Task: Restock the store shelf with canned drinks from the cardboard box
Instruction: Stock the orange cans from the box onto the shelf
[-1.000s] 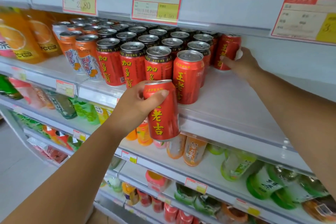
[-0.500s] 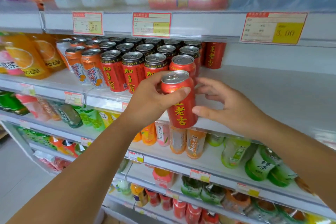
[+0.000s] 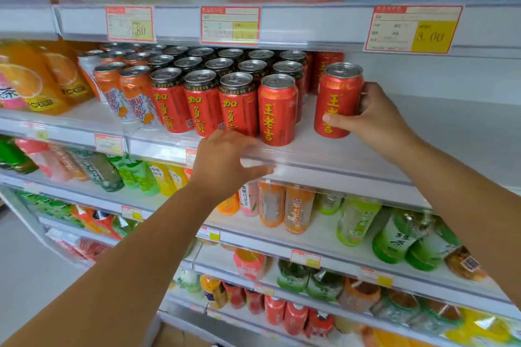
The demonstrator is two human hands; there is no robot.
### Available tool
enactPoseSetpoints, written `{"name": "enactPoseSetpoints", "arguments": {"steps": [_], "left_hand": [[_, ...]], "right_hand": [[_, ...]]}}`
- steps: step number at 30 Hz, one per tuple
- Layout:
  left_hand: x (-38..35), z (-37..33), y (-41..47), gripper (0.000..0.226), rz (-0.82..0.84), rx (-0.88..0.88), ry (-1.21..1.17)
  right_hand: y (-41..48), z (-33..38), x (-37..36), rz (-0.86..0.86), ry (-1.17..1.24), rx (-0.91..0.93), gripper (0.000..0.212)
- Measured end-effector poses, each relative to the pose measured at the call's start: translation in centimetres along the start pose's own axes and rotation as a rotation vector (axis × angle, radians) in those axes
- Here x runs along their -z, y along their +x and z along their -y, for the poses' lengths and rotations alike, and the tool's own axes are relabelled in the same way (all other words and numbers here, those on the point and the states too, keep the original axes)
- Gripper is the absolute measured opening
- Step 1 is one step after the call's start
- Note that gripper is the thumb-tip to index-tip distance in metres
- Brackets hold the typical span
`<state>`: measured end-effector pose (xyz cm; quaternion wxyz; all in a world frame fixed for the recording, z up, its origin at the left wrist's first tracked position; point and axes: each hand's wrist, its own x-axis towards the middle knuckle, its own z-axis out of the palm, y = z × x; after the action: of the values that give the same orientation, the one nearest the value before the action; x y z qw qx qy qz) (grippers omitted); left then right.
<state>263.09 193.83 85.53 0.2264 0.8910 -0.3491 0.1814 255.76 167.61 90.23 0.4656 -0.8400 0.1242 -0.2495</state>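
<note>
The white store shelf [image 3: 423, 132] carries orange juice bottles [image 3: 36, 79] at its left end, then orange soda cans [image 3: 135, 96], then a packed block of red herbal tea cans [image 3: 203, 104] running back in rows; its right half is bare. Lower tiers hold green tea bottles [image 3: 394, 236]. The right hand [image 3: 377, 121] grips a red Wanglaoji can [image 3: 338, 100], fingers behind and thumb across its front, upright just inside the shelf's front edge and right of the block, a gap apart from the nearest front-row can [image 3: 277, 110]. The left hand [image 3: 225, 162] holds nothing, fingers loosely spread at the shelf's front edge. A 3.00 price tag [image 3: 413, 29] hangs above.
</note>
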Motion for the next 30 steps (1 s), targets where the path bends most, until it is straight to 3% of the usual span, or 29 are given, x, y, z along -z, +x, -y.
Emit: {"name": "enactPoseSetpoints", "arguments": {"steps": [7,24,30], "left_hand": [[-2.6,1.9,-0.4,0.057,-0.167,-0.019,-0.098],[-3.1,2.4,0.0,0.052,-0.194,-0.037,-0.167],[-2.5,2.1,-0.3,0.052,-0.159,-0.018,-0.222]], "right_hand": [[4.2,-1.9,-2.2,-0.013,-0.056,-0.042,0.074],[9.5,-2.7,-4.7,-0.120,-0.178,-0.120,0.073],[7.3,-1.8,-3.6,-0.073,-0.204,-0.227,0.086]]}}
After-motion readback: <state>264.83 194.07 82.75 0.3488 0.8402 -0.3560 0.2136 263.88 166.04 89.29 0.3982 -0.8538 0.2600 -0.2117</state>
